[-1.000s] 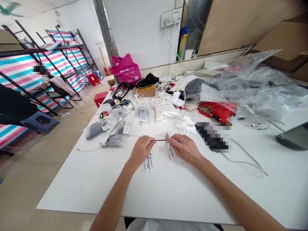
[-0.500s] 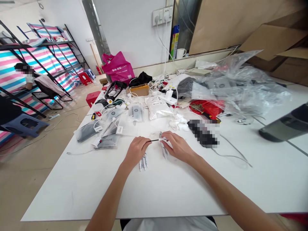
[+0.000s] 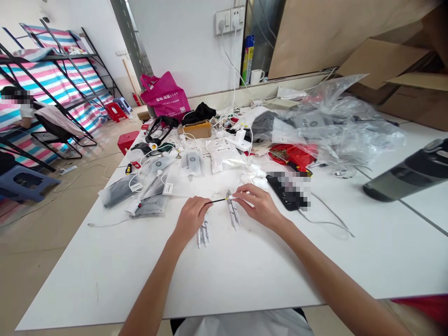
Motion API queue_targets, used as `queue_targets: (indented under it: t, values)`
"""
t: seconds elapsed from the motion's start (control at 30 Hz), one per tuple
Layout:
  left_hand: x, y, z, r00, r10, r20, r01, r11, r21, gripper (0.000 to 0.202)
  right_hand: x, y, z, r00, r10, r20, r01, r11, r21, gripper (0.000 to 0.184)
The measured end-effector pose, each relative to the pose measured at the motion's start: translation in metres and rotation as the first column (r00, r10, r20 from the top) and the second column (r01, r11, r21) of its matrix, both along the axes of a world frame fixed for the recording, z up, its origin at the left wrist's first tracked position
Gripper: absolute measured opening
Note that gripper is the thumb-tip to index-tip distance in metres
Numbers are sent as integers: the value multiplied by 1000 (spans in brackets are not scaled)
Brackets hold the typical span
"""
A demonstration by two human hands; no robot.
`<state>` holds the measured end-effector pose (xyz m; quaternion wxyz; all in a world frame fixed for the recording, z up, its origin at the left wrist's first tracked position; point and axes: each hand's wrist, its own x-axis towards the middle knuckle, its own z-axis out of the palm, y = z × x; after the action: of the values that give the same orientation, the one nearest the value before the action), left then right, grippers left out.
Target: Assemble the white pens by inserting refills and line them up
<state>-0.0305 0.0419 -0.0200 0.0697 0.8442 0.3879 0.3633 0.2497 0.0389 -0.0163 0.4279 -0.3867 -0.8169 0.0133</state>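
Note:
My left hand (image 3: 191, 215) is closed in a pinch on the left end of a thin black rod (image 3: 217, 201). My right hand (image 3: 261, 205) pinches a small white piece (image 3: 231, 198) at the rod's right end. Both hands rest on the white table (image 3: 245, 266). Several white pen-like parts (image 3: 202, 232) lie just under my left hand. A second small bunch of white parts (image 3: 233, 213) lies between my hands, near my right fingers.
Small packets in clear bags (image 3: 154, 182) lie left of my hands, a dark phone (image 3: 285, 190) with a white cable to the right. Crumpled clear plastic (image 3: 336, 126) fills the back right, a grey device (image 3: 406, 175) the right edge. A person sits far left.
The camera has swung right, so the scene slid left. My hands keep their hold on the rod and white piece; my right fingers have lifted slightly off the bunch of white parts.

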Motion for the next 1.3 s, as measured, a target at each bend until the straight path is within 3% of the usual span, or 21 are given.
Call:
queue_targets:
  t: [0.17,0.3,0.43,0.5,0.57,0.67,0.8,1.07,1.3]
  values:
    - [1,-1,-2,1000,-15,2,15,999,-47,20,-7,-8,3,991,126,-44,-129,988,-85,28]
    - [5,-8,-1,997,1,73,12,985,-170,24,-15,-11,15,968,243,-64,-251,945,-209,31]
    - [13,-17,6,975,33,221,61,912,-406,26,-27,-2,47,949,306,-80,-314,882,-351,25]
    - [17,-21,11,952,58,301,106,859,-500,25,-36,6,67,946,310,-92,-321,858,-401,30]
    - [21,-23,13,910,92,405,159,824,-544,26,-47,15,84,941,322,-101,-333,841,-426,39]
    - [26,-22,14,794,118,597,277,804,-527,30,-63,25,99,935,344,-89,-347,826,-444,35]
    - [28,-20,13,688,139,712,352,794,-495,33,-74,30,102,933,346,-98,-351,814,-462,34]
    - [29,-20,7,673,190,715,357,763,-539,37,-63,28,101,936,312,-162,-351,819,-453,47]
    - [30,-20,7,662,195,724,375,750,-545,39,-62,30,102,928,313,-202,-370,839,-399,30]
